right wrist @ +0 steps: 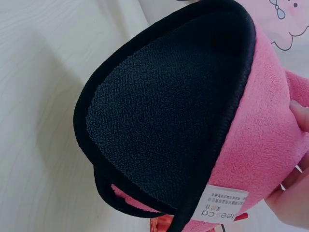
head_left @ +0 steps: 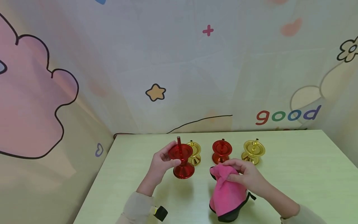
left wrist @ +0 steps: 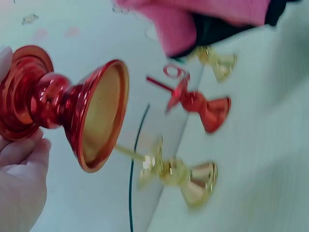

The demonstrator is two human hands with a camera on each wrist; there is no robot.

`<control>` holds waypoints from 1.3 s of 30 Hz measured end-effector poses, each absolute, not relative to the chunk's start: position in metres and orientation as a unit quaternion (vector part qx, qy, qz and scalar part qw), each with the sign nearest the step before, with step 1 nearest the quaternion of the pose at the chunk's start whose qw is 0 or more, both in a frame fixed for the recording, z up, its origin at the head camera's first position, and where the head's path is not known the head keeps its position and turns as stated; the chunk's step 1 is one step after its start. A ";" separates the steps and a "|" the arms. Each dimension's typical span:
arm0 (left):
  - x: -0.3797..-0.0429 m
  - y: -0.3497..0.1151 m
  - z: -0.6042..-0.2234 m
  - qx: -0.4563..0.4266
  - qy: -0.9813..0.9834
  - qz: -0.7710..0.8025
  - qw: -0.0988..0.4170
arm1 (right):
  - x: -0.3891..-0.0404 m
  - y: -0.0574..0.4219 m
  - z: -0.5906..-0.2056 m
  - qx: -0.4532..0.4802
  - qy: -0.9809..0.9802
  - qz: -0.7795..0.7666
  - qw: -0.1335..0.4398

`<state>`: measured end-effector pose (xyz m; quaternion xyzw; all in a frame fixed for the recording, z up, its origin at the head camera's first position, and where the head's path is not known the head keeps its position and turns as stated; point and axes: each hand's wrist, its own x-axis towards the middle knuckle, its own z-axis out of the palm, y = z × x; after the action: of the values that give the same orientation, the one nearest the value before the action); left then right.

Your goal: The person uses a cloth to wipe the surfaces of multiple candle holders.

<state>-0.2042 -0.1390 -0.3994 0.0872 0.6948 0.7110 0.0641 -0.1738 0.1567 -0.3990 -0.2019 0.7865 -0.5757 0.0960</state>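
My left hand (head_left: 163, 161) grips a shiny red candle holder (head_left: 183, 170) by its upper dish, raised off the table. In the left wrist view its hollow base (left wrist: 104, 116) faces sideways, and the fingers lie along the dish's rim. A pink cloth with black edging (head_left: 227, 193) hangs bunched from my right hand (head_left: 247, 175), which pinches it near the top. Seen from the right wrist, the cloth shows a dark lining (right wrist: 159, 106) and a white label (right wrist: 221, 203); only part of that hand is visible there.
Behind the hands stand a second red candle holder (head_left: 222, 151), a gold one (head_left: 253, 151) to the right and another gold one (head_left: 195, 152) partly hidden by the held holder. All stand on a pale table (head_left: 302, 180). A printed curtain (head_left: 179, 62) hangs at the back.
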 end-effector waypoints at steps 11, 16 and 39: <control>-0.234 -0.156 -0.428 -0.009 0.716 0.697 -0.033 | -0.175 0.163 -0.403 -0.170 0.798 -0.569 0.106; -0.247 -0.163 -0.444 -0.047 0.737 0.670 -0.072 | -0.174 0.165 -0.403 -0.170 0.797 -0.570 0.104; -0.269 -0.185 -0.487 -0.122 0.742 0.656 -0.055 | -0.171 0.167 -0.405 -0.155 0.798 -0.570 0.114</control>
<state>-0.2685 -0.1847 -0.4871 -0.1224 0.7424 0.6564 -0.0553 -0.1708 0.1672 -0.4054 -0.1554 0.7983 -0.5705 0.1144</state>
